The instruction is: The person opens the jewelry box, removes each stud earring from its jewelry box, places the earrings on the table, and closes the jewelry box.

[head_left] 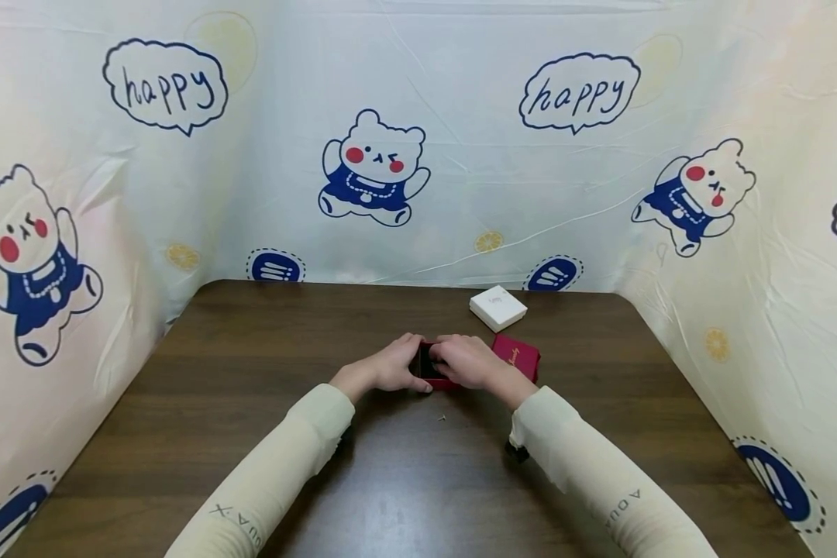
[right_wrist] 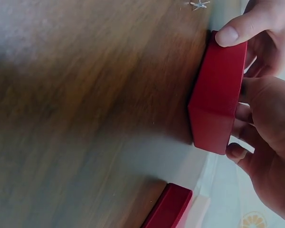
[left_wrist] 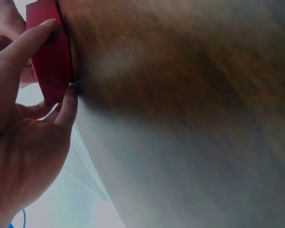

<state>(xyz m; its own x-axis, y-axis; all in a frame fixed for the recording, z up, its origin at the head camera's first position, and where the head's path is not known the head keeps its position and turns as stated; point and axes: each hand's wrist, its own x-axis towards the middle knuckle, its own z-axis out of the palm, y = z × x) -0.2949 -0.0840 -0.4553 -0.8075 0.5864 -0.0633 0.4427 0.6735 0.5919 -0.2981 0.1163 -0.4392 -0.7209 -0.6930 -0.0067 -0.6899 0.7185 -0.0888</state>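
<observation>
A small red box with a black inside stands uncovered on the table. My left hand grips its left end, thumb on the front wall and fingers round the end, as the left wrist view shows on the red wall. Over the right part of the box is my right hand; some of its digits reach in past the rim, while a curled fingertip lies near the right end wall. Whether it pinches anything inside is hidden. A tiny silver star-shaped piece lies in front of the box.
A red lid with gold lettering lies just right of the box, beside my right wrist. Behind it sits a white square box. The brown wooden table ends at a printed cloth backdrop.
</observation>
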